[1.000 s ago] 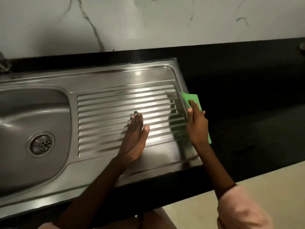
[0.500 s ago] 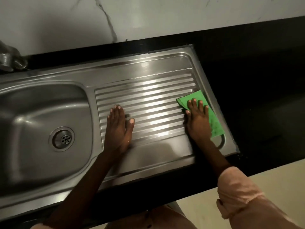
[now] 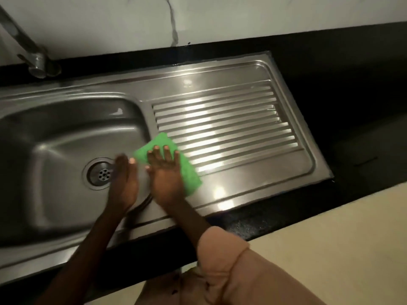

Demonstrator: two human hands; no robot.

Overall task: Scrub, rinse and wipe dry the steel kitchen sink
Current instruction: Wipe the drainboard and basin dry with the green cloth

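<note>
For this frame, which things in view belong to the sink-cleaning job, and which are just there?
In use:
- stainless steel sink, with its basin, round drain and ribbed draining board
- green cleaning cloth, pressed flat under the right hand
- left hand, blurred, over the basin's right edge
- metal tap, needed for rinsing

Just there:
- black countertop
- white marble-look wall
</note>
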